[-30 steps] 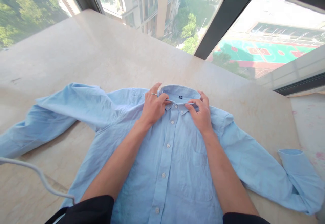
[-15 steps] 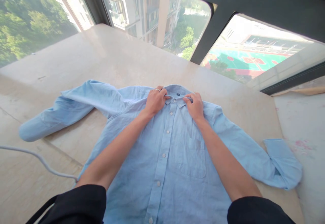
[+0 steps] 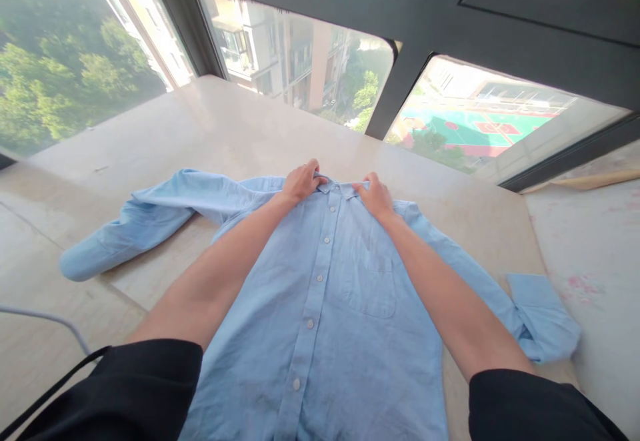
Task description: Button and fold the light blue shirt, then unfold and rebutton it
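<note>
A light blue button-up shirt (image 3: 360, 341) lies front side up, its buttons done up and its chest pocket on the right. My left hand (image 3: 301, 183) pinches the left side of the collar, and my right hand (image 3: 376, 195) grips the collar's right side. Between them the collar (image 3: 337, 187) is pulled upright, so its inner side is hidden. One sleeve (image 3: 145, 221) stretches out to the left with a bend in it. The other sleeve (image 3: 475, 287) runs down to the right and folds back at the cuff.
The shirt rests on a pale stone-like ledge (image 3: 240, 127) below windows with dark frames (image 3: 385, 107). A white cable (image 3: 50, 315) curves in at the left. White flowered fabric (image 3: 595, 254) covers the right side.
Both hands have lifted the collar, hiding the neck label that showed before. The shirt's upper body has risen with it. The camera view has tilted upward.
</note>
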`<state>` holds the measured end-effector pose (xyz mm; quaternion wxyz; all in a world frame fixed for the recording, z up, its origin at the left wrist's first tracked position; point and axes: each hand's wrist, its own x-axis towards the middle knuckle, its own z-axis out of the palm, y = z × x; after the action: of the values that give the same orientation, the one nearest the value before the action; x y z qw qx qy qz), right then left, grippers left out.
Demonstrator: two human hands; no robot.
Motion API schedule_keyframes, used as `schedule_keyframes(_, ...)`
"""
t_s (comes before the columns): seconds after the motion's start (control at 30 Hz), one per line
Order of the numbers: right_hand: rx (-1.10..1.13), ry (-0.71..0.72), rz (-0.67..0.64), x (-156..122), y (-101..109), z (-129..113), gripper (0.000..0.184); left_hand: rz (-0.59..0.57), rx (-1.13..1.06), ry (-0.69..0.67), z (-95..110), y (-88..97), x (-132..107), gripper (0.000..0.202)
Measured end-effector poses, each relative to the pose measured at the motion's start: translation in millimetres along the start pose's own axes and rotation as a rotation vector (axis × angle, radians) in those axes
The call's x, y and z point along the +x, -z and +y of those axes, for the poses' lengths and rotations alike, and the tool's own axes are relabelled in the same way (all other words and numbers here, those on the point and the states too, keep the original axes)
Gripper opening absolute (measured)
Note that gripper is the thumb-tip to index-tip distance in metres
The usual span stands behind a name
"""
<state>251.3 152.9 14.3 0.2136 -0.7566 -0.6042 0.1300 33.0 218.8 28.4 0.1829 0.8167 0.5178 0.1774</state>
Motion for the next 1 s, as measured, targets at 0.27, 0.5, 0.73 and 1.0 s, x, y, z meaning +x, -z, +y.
schedule_keyframes(0.27,0.061,0.019,-0.02,-1,17,26,0.067,-0.182,0.122,0.006,-60,41.4,12,0.046)
schedule_keyframes(0.5,-0.065,0.053,-0.183,-5,49,53,0.077,-0.474,0.223,0.19,-130,119.9,-19,0.06)
schedule_keyframes(0.73,-0.132,0.054,-0.213,9,76,78,0.039,-0.241,0.395,0.288,-129,133.0,-39,0.033)
schedule_keyframes(1.0,-0.309,0.165,0.254,-23,74,74,0.04,0.158,0.455,0.346,-122,136.3,-58,0.054)
